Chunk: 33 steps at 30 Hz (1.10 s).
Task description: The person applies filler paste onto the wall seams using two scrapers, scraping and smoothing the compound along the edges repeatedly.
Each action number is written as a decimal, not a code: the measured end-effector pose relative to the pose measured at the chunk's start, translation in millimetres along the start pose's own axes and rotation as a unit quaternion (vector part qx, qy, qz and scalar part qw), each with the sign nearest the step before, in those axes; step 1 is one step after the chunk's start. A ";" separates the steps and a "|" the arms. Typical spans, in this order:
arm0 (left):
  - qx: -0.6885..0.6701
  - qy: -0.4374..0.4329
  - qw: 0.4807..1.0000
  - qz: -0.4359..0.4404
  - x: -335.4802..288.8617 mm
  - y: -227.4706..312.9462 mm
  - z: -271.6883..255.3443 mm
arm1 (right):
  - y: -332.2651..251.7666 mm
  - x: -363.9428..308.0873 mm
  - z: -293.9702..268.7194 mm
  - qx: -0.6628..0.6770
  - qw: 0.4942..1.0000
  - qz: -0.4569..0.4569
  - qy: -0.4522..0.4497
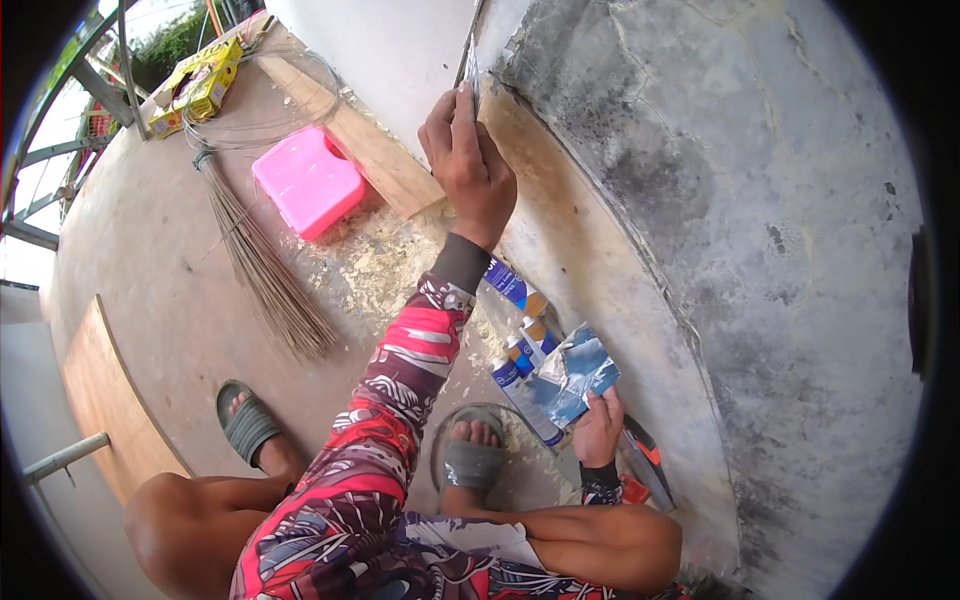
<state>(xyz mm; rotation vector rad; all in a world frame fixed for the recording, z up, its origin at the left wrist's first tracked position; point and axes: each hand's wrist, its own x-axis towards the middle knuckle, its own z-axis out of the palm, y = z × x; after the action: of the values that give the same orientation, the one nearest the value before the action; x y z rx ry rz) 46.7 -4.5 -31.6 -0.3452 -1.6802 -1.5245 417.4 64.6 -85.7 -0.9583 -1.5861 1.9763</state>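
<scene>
My left hand (468, 165) is raised at the end of my stretched arm, fingers closed around a thin, narrow blade-like tool (472, 68), perhaps a putty knife. The tool's tip is at the seam where the white panel (385, 50) meets the grey wall (700, 180); whether it touches cannot be made out. Low on the right, my right hand (598, 428) grips the edge of a blue sheet (590, 372) with whitish paste smeared over it. Beside and partly under the sheet lie several blue, orange and white sealant tubes (515, 290).
A pink plastic case (310, 182) and a wooden plank (345, 130) lie left of my arm. Beyond them are a stick broom (260, 265), loose wire, and a yellow box (200, 85). Pale flakes litter the floor. An orange-and-black handled tool (648, 458) rests by my right wrist.
</scene>
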 end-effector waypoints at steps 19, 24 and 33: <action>0.035 0.043 0.992 0.117 23.9 -19.1 29.7 | 5.4 0.1 -4.0 -0.019 1.000 -0.003 0.012; 0.013 0.043 0.993 0.111 26.7 -17.0 33.0 | 19.1 4.8 -31.5 -0.056 0.998 -0.002 -0.041; -0.004 0.032 0.992 0.122 26.3 -15.3 30.3 | 8.4 1.5 -7.0 0.005 1.000 0.008 0.008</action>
<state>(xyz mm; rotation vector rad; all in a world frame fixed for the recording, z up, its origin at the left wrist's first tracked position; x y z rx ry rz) 8.3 11.6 -21.4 -0.4819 -1.5219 -1.3483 422.4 68.2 -94.9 -0.9841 -1.5627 1.9809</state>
